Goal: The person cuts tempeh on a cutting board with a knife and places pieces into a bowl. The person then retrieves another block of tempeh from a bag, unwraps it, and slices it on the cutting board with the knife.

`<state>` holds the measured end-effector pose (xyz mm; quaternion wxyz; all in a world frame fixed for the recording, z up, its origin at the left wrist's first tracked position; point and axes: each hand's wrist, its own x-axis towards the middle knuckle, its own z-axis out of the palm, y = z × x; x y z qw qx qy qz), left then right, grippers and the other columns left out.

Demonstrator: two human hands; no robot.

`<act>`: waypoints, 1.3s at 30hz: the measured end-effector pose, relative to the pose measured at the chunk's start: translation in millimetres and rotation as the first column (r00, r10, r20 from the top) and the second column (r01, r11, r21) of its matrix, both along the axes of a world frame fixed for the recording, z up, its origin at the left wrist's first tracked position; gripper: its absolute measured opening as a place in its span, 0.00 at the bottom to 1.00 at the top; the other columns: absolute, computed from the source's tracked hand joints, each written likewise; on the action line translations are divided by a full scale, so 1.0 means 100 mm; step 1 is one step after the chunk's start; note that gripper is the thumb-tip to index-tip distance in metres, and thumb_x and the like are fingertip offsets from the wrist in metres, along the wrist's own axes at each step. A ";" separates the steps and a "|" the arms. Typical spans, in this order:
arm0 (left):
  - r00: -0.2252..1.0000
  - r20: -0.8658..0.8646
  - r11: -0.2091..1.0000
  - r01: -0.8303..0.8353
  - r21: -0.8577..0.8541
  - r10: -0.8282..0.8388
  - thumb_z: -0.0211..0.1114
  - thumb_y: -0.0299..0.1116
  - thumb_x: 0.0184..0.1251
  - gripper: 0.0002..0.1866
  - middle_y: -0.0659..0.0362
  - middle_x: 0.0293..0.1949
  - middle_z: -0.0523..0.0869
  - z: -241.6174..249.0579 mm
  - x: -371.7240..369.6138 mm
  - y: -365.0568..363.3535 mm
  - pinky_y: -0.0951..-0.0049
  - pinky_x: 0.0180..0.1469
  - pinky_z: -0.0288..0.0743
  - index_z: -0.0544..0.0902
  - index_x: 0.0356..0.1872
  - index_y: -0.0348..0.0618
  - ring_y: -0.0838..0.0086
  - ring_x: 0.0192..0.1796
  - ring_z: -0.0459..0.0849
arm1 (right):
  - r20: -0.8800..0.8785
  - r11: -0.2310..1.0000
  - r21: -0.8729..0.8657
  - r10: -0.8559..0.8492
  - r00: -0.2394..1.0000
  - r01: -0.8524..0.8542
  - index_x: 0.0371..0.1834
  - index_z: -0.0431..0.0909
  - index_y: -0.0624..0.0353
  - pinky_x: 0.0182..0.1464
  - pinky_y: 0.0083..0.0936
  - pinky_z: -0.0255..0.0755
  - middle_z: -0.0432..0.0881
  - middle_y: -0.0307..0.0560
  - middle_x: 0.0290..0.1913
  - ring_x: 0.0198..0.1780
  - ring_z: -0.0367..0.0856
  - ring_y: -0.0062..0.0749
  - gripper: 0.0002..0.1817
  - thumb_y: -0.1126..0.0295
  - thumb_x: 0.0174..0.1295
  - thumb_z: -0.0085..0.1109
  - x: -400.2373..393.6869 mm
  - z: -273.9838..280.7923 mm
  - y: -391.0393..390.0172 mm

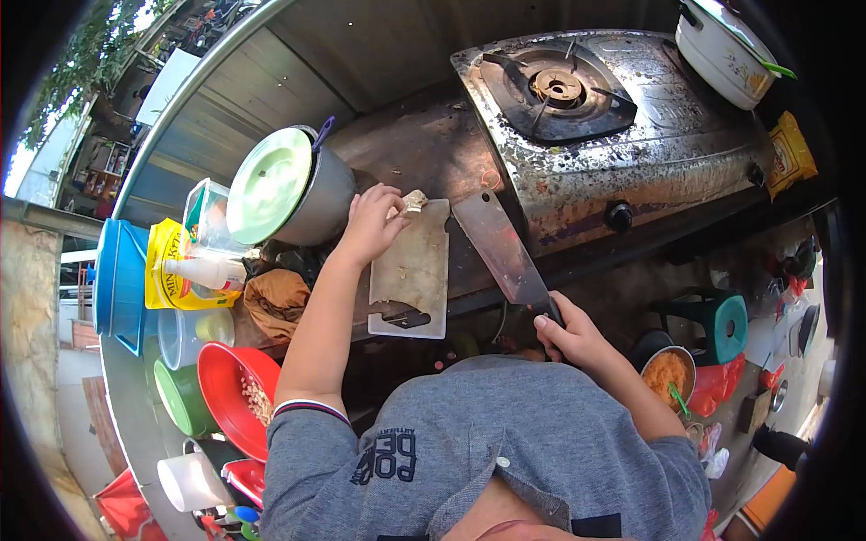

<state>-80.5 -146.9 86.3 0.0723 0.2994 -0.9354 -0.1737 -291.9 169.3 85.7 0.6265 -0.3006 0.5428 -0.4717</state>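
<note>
Your left hand (370,221) pins a small pale piece (414,200) at the far edge of the board (415,270), fingers curled on it. Your right hand (570,335) grips the cleaver (501,245) by its handle, blade lifted just right of the board, near the stove (631,135). Left of the board stands a lidded pot (293,185); a red bowl (230,388) sits near left.

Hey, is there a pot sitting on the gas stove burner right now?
No, the burner on the gas stove is bare; the white pot sits off beside the stove, and the covered metal pot stands beside the cutting board.
</note>
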 end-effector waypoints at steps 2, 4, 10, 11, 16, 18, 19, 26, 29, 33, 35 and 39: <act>0.999 -0.040 1.000 0.018 -0.018 -0.018 0.68 0.33 0.56 0.12 0.52 0.56 0.78 -0.07 -0.02 -0.22 0.59 0.63 0.64 0.79 0.39 0.42 0.58 0.61 0.73 | -0.006 1.000 -0.014 0.015 1.000 -0.016 0.56 0.66 0.62 0.22 0.19 0.66 0.70 0.36 0.23 0.19 0.68 0.17 0.18 0.63 0.69 0.53 0.01 0.00 -0.05; 0.996 0.082 0.975 -0.048 0.217 0.031 0.68 0.35 0.58 0.13 0.51 0.56 0.78 -0.03 -0.12 -0.33 0.62 0.58 0.69 0.79 0.40 0.40 0.58 0.57 0.77 | -0.004 0.999 -0.012 0.038 0.999 -0.038 0.55 0.66 0.62 0.22 0.19 0.66 0.71 0.36 0.23 0.19 0.69 0.17 0.19 0.61 0.69 0.54 0.02 0.00 -0.10; 0.972 0.228 0.947 -0.126 0.294 0.058 0.69 0.34 0.58 0.16 0.51 0.42 0.85 -0.11 -0.29 -0.41 0.67 0.52 0.75 0.79 0.45 0.38 0.62 0.45 0.84 | -0.058 0.999 -0.007 0.050 0.997 -0.051 0.55 0.67 0.62 0.23 0.19 0.65 0.72 0.35 0.21 0.19 0.70 0.16 0.20 0.59 0.68 0.55 0.03 -0.03 -0.06; 0.983 0.168 0.938 -0.132 0.321 0.081 0.70 0.33 0.57 0.18 0.51 0.40 0.86 -0.14 -0.27 -0.41 0.67 0.50 0.76 0.78 0.47 0.38 0.63 0.43 0.84 | -0.053 0.999 -0.004 0.051 0.997 -0.052 0.55 0.67 0.62 0.23 0.19 0.65 0.72 0.35 0.21 0.19 0.70 0.16 0.20 0.59 0.68 0.55 0.02 -0.06 -0.05; 0.986 0.125 0.923 -0.148 0.355 0.110 0.72 0.32 0.51 0.24 0.50 0.41 0.86 -0.17 -0.25 -0.40 0.68 0.49 0.77 0.78 0.52 0.37 0.64 0.42 0.85 | -0.171 0.978 0.010 0.207 0.963 -0.208 0.50 0.69 0.61 0.24 0.23 0.67 0.73 0.38 0.21 0.20 0.73 0.20 0.19 0.56 0.68 0.54 0.00 -0.12 -0.09; 0.983 0.163 0.926 -0.143 0.351 0.090 0.72 0.33 0.49 0.26 0.50 0.40 0.86 -0.15 -0.26 -0.39 0.68 0.49 0.77 0.78 0.51 0.36 0.64 0.43 0.85 | -0.221 0.955 0.013 0.292 0.931 -0.296 0.49 0.69 0.61 0.24 0.24 0.68 0.74 0.40 0.21 0.20 0.73 0.23 0.19 0.56 0.68 0.54 0.05 -0.13 -0.21; 0.976 0.202 0.950 -0.131 0.284 0.075 0.72 0.34 0.48 0.26 0.50 0.40 0.85 -0.14 -0.26 -0.38 0.68 0.49 0.77 0.79 0.50 0.36 0.64 0.43 0.84 | -0.269 0.924 0.016 0.372 0.889 -0.382 0.48 0.69 0.61 0.24 0.26 0.68 0.75 0.42 0.21 0.20 0.74 0.25 0.19 0.56 0.68 0.54 0.09 -0.12 -0.29; 0.949 -0.087 0.951 -0.294 0.095 0.303 0.71 0.37 0.47 0.25 0.50 0.40 0.82 0.26 0.20 -0.13 0.67 0.48 0.76 0.81 0.47 0.36 0.63 0.43 0.82 | -0.209 0.856 0.173 0.515 0.831 -0.487 0.45 0.69 0.62 0.21 0.23 0.70 0.74 0.38 0.20 0.17 0.74 0.22 0.16 0.58 0.70 0.53 0.32 -0.06 -0.76; 0.939 -0.120 0.946 -0.315 0.081 0.323 0.69 0.35 0.47 0.22 0.50 0.38 0.80 0.34 0.38 0.30 0.64 0.48 0.76 0.81 0.45 0.36 0.58 0.42 0.82 | -0.248 0.910 0.171 0.411 0.877 -0.378 0.42 0.68 0.62 0.19 0.24 0.69 0.73 0.39 0.20 0.16 0.74 0.23 0.15 0.59 0.69 0.53 0.16 -0.11 -0.74; 0.935 -0.167 0.947 -0.297 0.121 0.314 0.69 0.31 0.48 0.23 0.48 0.41 0.79 -0.04 0.40 0.80 0.65 0.50 0.75 0.80 0.49 0.36 0.56 0.45 0.81 | -0.330 0.961 0.150 0.270 0.904 -0.232 0.43 0.67 0.63 0.18 0.26 0.69 0.73 0.41 0.19 0.16 0.75 0.25 0.17 0.59 0.68 0.53 -0.02 0.05 -0.67; 0.934 -0.153 0.946 -0.323 0.028 0.324 0.68 0.31 0.50 0.23 0.48 0.43 0.78 -0.33 0.39 0.95 0.64 0.51 0.74 0.79 0.50 0.36 0.55 0.47 0.80 | -0.374 0.954 0.134 0.298 0.878 -0.267 0.43 0.66 0.64 0.19 0.26 0.69 0.73 0.42 0.18 0.16 0.75 0.25 0.17 0.59 0.68 0.53 0.02 0.08 -0.68; 0.900 -0.201 0.916 -0.400 -0.035 0.386 0.67 0.32 0.55 0.29 0.46 0.51 0.75 -0.57 0.39 1.15 0.58 0.57 0.70 0.73 0.60 0.36 0.50 0.54 0.74 | -0.536 0.936 0.126 0.344 0.771 -0.330 0.43 0.66 0.64 0.25 0.35 0.73 0.77 0.52 0.21 0.19 0.78 0.40 0.18 0.58 0.68 0.53 0.19 0.10 -0.72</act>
